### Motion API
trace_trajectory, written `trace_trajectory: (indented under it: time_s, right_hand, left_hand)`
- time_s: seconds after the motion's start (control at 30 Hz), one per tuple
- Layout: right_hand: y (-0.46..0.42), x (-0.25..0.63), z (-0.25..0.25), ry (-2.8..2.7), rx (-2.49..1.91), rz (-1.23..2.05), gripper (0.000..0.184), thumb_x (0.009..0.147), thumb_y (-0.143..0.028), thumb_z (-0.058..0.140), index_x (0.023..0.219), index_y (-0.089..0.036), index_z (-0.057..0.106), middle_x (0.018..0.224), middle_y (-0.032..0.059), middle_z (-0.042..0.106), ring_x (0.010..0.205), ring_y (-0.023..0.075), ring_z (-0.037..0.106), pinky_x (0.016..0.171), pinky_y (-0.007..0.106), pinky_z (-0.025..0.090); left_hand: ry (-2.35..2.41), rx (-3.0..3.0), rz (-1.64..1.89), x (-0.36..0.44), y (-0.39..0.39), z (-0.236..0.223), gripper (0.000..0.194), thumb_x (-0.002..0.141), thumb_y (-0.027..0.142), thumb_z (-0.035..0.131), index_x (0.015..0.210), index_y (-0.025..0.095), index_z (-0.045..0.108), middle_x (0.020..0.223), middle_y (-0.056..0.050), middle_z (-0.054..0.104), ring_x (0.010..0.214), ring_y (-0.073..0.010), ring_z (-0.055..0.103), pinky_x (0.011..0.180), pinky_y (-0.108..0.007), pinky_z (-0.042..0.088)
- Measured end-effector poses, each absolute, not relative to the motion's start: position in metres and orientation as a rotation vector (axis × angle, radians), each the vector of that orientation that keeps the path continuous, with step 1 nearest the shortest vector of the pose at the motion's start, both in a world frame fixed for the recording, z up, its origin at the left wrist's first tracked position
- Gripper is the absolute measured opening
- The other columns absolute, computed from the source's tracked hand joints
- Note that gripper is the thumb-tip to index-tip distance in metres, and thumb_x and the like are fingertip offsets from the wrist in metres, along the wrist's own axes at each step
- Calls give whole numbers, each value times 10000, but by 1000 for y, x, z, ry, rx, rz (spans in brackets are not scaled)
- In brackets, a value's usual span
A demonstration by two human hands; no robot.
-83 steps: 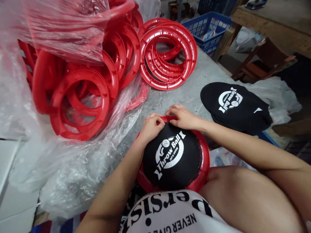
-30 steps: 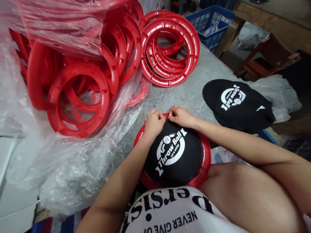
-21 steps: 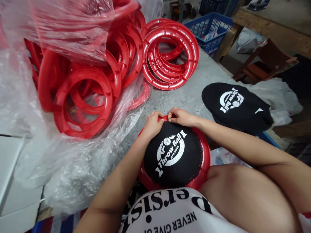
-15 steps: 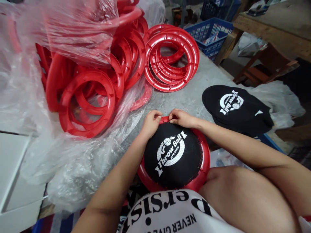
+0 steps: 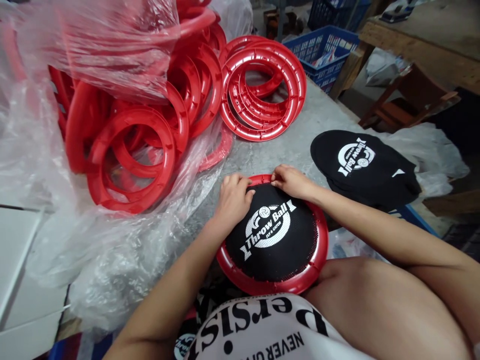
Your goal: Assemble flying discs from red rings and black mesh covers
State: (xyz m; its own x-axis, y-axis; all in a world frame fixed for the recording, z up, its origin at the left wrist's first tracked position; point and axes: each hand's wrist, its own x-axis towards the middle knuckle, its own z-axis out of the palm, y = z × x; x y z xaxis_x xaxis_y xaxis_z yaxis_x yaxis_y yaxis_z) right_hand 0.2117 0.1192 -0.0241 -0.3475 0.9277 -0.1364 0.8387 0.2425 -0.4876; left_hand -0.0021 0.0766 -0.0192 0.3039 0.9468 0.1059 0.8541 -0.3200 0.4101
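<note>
A red plastic ring (image 5: pixel 317 267) lies at the table's near edge against my body, with a black mesh disc (image 5: pixel 273 232) printed "Throw Ball" stretched inside it. My left hand (image 5: pixel 233 196) rests curled on the ring's far left rim and the mesh edge. My right hand (image 5: pixel 291 181) pinches the mesh edge at the ring's far rim. Both hands press the fabric onto the rim.
A heap of red rings (image 5: pixel 131 135) lies in clear plastic wrap (image 5: pixel 112 240) on the left. More loose rings (image 5: pixel 262 90) lie on the grey table (image 5: pixel 300 135). A stack of black mesh discs (image 5: pixel 363 167) sits right. A blue basket (image 5: pixel 322 47) and a wooden chair (image 5: pixel 408 95) stand beyond.
The ring has tilted flatter and slid slightly right. My hands have parted: the left went to the far left rim, the right along the far rim to the right.
</note>
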Motion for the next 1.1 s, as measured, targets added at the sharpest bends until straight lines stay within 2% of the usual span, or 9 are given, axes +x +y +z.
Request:
trace_trajectory:
  time_s: [0.17, 0.33, 0.4, 0.5, 0.63, 0.73, 0.97, 1.1]
  right_hand:
    - [121, 209, -21, -2336, -1680, 730, 79, 867, -146, 611, 928, -170, 655, 1005, 104, 677, 986, 246, 605, 946, 364, 450]
    - [133, 199, -20, -2253, -1484, 855, 181, 815, -63, 572, 909, -170, 684, 1070, 83, 699, 1050, 203, 623, 1003, 317, 438]
    - [137, 194, -23, -2252, -1454, 920, 171, 800, -57, 574, 854, -166, 694, 1032, 76, 712, 1023, 193, 633, 974, 297, 453]
    - [139, 189, -30, -2225, -1481, 987, 160, 785, -60, 583, 803, -165, 702, 956, 59, 724, 977, 182, 638, 933, 286, 467]
    - [138, 190, -37, -2186, -1443, 1001, 175, 770, -67, 586, 817, -168, 720, 972, 50, 721, 1029, 183, 626, 980, 298, 451]
    - [137, 192, -39, -2182, -1430, 1003, 173, 772, -70, 585, 800, -176, 718, 971, 43, 717, 1033, 180, 622, 984, 293, 445]
    - [136, 191, -38, -2130, -1481, 1004, 57, 781, -135, 664, 744, -176, 673, 946, 42, 705, 935, 170, 629, 870, 263, 459]
    - [136, 190, -40, -2128, -1533, 976, 66, 808, -166, 672, 745, -173, 652, 963, 45, 697, 887, 158, 625, 834, 256, 451]
  left_hand:
    - [1544, 2121, 476, 10, 100, -28, 93, 881, 198, 581, 897, 204, 673, 1150, -79, 623, 1150, -265, 567, 1058, -441, 436]
    - [1521, 1972, 639, 11, 103, -37, 217, 840, 98, 475, 861, 201, 665, 1065, -60, 653, 1077, -213, 620, 1022, -400, 452]
    - [1503, 1956, 654, 11, 101, -37, 236, 836, 98, 461, 850, 209, 669, 1005, -44, 669, 1038, -202, 630, 995, -381, 461]
    - [1546, 1913, 672, 13, 99, -34, 161, 820, 136, 527, 812, 220, 663, 965, -22, 678, 986, -194, 636, 944, -356, 475]
    - [1619, 1883, 698, 17, 98, -35, 58, 775, 162, 648, 783, 220, 650, 936, -7, 678, 915, -188, 635, 907, -352, 476]
    - [1637, 1914, 685, 18, 99, -38, 71, 802, 153, 642, 765, 214, 639, 923, -12, 673, 892, -187, 630, 891, -357, 470]
    - [1685, 1969, 651, 19, 99, -40, 83, 872, 175, 585, 810, 207, 631, 962, -33, 671, 877, -191, 630, 861, -357, 457]
    - [1711, 1985, 644, 20, 99, -42, 102, 890, 189, 565, 809, 204, 626, 966, -39, 665, 885, -194, 630, 861, -358, 451]
